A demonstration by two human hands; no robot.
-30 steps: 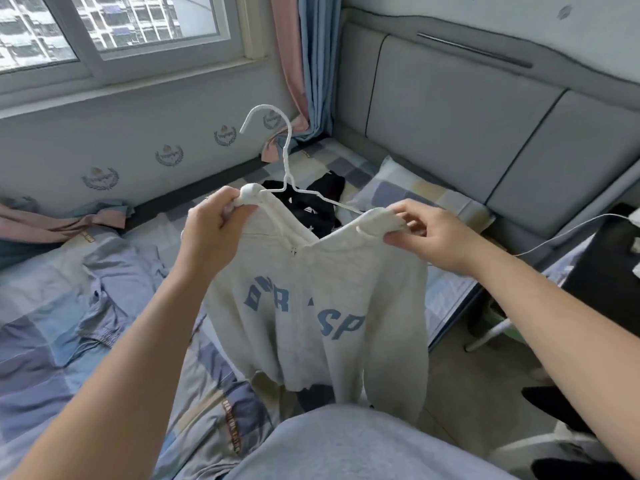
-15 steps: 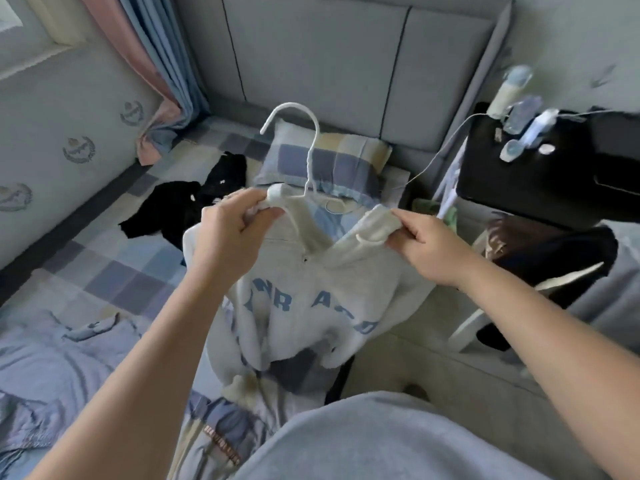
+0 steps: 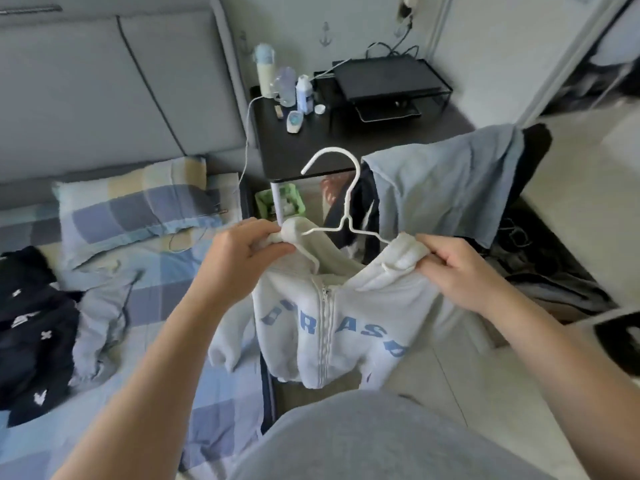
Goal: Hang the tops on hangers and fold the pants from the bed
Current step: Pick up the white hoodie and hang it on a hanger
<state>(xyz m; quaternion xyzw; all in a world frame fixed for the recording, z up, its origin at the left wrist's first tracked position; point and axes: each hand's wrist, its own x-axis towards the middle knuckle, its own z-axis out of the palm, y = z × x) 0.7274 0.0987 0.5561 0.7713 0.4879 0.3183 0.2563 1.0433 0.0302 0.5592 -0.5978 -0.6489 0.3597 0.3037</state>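
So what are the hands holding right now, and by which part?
A white hoodie on a hanger, held by its shoulders: the left hand grips one shoulder, the right hand pinches the other, over the hanger's ends.

Both shoulder ends of the hanger (image 3: 347, 209) were buried in cloth of the hoodie (image 3: 360, 313), bunched in your left grip (image 3: 242, 247) and right grip (image 3: 457, 271), so you could not tell how far they sat inside. The hoodie's blue lettering was creased and could not be read whole. At 9 o'clock the picture's edge cut off the dark garment (image 3: 31, 323). At 12 o'clock the bottles and small items (image 3: 294, 117) on the black surface (image 3: 304, 147) were too small to tell apart. At 2 o'clock the room was smeared with blur. Your forearms ran out at 6 o'clock.
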